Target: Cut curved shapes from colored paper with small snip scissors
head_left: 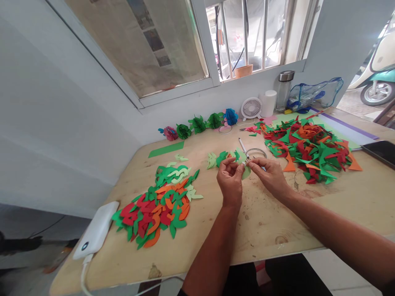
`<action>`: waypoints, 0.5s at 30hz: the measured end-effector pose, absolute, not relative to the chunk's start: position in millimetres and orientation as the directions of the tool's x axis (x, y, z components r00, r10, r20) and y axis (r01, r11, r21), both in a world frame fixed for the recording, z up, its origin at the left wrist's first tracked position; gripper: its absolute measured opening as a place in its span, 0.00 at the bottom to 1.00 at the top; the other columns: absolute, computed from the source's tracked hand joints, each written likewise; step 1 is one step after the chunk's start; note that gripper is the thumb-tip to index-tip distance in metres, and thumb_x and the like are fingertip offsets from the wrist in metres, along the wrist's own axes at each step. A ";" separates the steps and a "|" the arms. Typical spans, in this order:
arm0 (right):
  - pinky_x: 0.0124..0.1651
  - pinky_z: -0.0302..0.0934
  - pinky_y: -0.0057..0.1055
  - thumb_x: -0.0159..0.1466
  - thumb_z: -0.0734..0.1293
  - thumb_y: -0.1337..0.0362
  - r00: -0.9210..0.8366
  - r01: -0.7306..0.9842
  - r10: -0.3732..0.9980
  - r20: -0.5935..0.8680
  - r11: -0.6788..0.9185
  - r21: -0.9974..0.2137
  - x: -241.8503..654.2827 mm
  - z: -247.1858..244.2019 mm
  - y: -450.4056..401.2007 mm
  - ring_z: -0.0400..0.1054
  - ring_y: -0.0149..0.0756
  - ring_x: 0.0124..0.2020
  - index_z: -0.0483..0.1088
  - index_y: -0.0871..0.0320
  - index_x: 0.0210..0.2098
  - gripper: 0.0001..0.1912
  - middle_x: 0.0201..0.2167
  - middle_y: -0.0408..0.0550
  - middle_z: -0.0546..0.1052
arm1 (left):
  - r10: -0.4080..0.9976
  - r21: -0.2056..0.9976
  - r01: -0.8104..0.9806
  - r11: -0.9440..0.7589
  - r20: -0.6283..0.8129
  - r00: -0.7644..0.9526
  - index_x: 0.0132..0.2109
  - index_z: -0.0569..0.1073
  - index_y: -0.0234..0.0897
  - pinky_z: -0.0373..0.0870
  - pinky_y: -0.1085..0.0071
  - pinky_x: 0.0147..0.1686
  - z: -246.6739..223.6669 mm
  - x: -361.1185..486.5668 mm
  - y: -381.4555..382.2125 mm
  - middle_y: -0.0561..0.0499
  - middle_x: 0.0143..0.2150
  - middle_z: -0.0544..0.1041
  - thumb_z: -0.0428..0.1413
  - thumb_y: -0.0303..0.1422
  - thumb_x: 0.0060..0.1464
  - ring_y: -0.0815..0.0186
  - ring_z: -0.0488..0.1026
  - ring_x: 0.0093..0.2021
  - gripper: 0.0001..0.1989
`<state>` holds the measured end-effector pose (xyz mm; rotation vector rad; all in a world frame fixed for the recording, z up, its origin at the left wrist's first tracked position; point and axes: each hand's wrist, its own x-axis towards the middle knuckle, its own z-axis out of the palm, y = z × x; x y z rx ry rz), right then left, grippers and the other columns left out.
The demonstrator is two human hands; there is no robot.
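Pale green paper [246, 173] hangs between both hands above the middle of the desk [277, 222], well in from the near edge. The left hand [231, 181] pinches it from one side, thumb and fingertips brought together; the right hand [270, 174] meets it from the other with its grip likewise closed to a pinch. Fingertips hide the exact spot they hold.

Just beyond them lie a white pen [242, 146] and a thin ring [261, 151]; green cut shapes [221, 158] sit just beside the left hand. Toward the desk's left edge spreads a heap of curved red, orange and green pieces [160, 207], near a white power bank [98, 230]. Pointed scraps [311, 144] are piled toward the right edge, while folded paper flowers [197, 124] line the far edge.
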<state>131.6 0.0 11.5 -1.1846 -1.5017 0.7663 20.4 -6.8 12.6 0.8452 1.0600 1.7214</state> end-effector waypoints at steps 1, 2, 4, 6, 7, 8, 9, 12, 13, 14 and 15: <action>0.32 0.61 0.30 0.59 0.64 0.58 0.020 0.293 0.942 0.336 0.315 -0.903 131.5 11.9 -0.5 0.69 0.37 0.32 0.75 0.58 0.28 0.12 0.26 0.46 0.77 | 0.934 0.914 -0.346 -0.213 0.087 -0.346 0.37 0.71 0.35 0.67 0.74 0.32 13.1 20.4 -6.9 0.55 0.26 0.72 0.65 0.30 0.39 0.72 0.71 0.28 0.16; 0.32 0.61 0.30 0.59 0.64 0.58 0.027 0.296 0.940 0.341 0.318 -0.901 131.7 12.2 -0.9 0.69 0.37 0.32 0.75 0.58 0.28 0.12 0.26 0.46 0.77 | 0.934 0.913 -0.348 -0.215 0.088 -0.346 0.37 0.71 0.35 0.67 0.74 0.32 13.4 20.2 -6.9 0.55 0.26 0.72 0.65 0.30 0.39 0.72 0.71 0.28 0.16; 0.33 0.62 0.31 0.59 0.64 0.58 0.047 0.282 0.938 0.343 0.317 -0.905 132.4 12.5 -0.8 0.69 0.37 0.32 0.75 0.57 0.28 0.11 0.27 0.47 0.77 | 0.933 0.911 -0.351 -0.217 0.088 -0.350 0.37 0.71 0.35 0.68 0.74 0.32 13.4 19.3 -6.4 0.55 0.25 0.73 0.65 0.29 0.39 0.72 0.71 0.27 0.16; 0.36 0.63 0.32 0.59 0.64 0.58 0.067 0.232 0.940 0.334 0.311 -0.922 133.6 12.4 0.5 0.70 0.37 0.33 0.75 0.57 0.30 0.11 0.29 0.47 0.78 | 0.928 0.909 -0.357 -0.216 0.078 -0.365 0.38 0.71 0.35 0.68 0.74 0.32 12.6 17.8 -5.4 0.55 0.25 0.72 0.65 0.30 0.39 0.72 0.71 0.27 0.17; 0.38 0.63 0.32 0.59 0.64 0.58 0.075 0.194 0.943 0.324 0.305 -0.932 134.2 12.2 1.4 0.70 0.37 0.33 0.75 0.57 0.31 0.11 0.30 0.48 0.78 | 0.925 0.907 -0.362 -0.214 0.069 -0.372 0.38 0.71 0.35 0.68 0.73 0.33 12.0 17.1 -4.9 0.55 0.25 0.72 0.65 0.30 0.39 0.72 0.71 0.27 0.17; 0.39 0.63 0.33 0.59 0.64 0.58 0.074 0.156 0.948 0.310 0.296 -0.942 134.7 12.1 2.4 0.71 0.37 0.34 0.75 0.57 0.32 0.11 0.32 0.48 0.78 | 0.924 0.906 -0.368 -0.210 0.061 -0.377 0.39 0.71 0.35 0.68 0.73 0.33 11.5 16.4 -4.3 0.55 0.25 0.72 0.65 0.30 0.39 0.72 0.71 0.28 0.17; 0.39 0.64 0.32 0.59 0.64 0.58 0.066 0.129 0.953 0.296 0.286 -0.950 135.0 12.1 3.3 0.71 0.37 0.35 0.74 0.58 0.33 0.11 0.33 0.48 0.78 | 0.925 0.904 -0.376 -0.205 0.053 -0.377 0.39 0.71 0.35 0.68 0.73 0.33 10.9 15.9 -3.7 0.55 0.25 0.72 0.65 0.30 0.39 0.72 0.71 0.28 0.18; 0.34 0.62 0.30 0.58 0.65 0.59 0.015 0.149 0.962 0.274 0.269 -0.952 134.6 13.0 4.5 0.69 0.35 0.32 0.74 0.58 0.33 0.10 0.31 0.48 0.77 | 0.932 0.898 -0.396 -0.193 0.042 -0.360 0.37 0.72 0.34 0.68 0.74 0.33 10.0 16.0 -3.0 0.54 0.26 0.73 0.65 0.30 0.38 0.72 0.72 0.29 0.16; 0.32 0.61 0.30 0.57 0.65 0.59 0.000 0.178 0.961 0.277 0.272 -0.946 134.2 13.6 4.3 0.68 0.34 0.30 0.73 0.58 0.33 0.10 0.29 0.47 0.77 | 0.935 0.897 -0.400 -0.191 0.042 -0.352 0.37 0.72 0.34 0.67 0.75 0.33 9.9 16.5 -3.1 0.54 0.27 0.73 0.65 0.30 0.38 0.72 0.71 0.29 0.15; 0.31 0.60 0.29 0.57 0.65 0.60 -0.008 0.205 0.959 0.284 0.280 -0.938 133.7 14.2 4.0 0.67 0.33 0.28 0.73 0.58 0.32 0.09 0.28 0.46 0.76 | 0.938 0.897 -0.401 -0.188 0.042 -0.345 0.36 0.72 0.34 0.67 0.75 0.33 9.8 17.1 -3.3 0.54 0.27 0.73 0.65 0.30 0.38 0.72 0.71 0.29 0.15; 0.29 0.60 0.29 0.57 0.65 0.60 -0.015 0.224 0.956 0.294 0.289 -0.931 133.3 14.7 3.5 0.66 0.32 0.27 0.73 0.58 0.31 0.09 0.26 0.45 0.75 | 0.940 0.898 -0.400 -0.184 0.042 -0.339 0.35 0.72 0.34 0.67 0.75 0.32 9.8 17.8 -3.6 0.54 0.27 0.73 0.65 0.30 0.38 0.73 0.71 0.29 0.14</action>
